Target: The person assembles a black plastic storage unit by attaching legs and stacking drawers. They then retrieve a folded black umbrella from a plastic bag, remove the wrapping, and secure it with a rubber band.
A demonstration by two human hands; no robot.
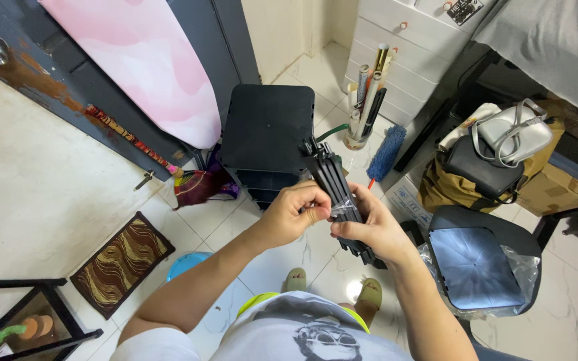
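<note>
My right hand (373, 230) grips a bundle of black plastic bars (332, 177), held slanted in front of me with its top end pointing away. A strip of clear tape or plastic wrap (344, 210) goes around the bundle's middle. My left hand (292, 212) pinches that clear strip at the bundle's left side, fingertips pressed together on it. Just beyond the bundle stands a black plastic drawer unit (265, 137) on the tiled floor.
A black chair seat wrapped in clear plastic (476, 267) lies at the right. Bags (486, 164) are piled behind it, next to a white drawer chest (403, 47). A pot of rolled papers (362, 113), a blue duster (386, 152), a pink ironing board (148, 67) and a brown mat (120, 263) stand around.
</note>
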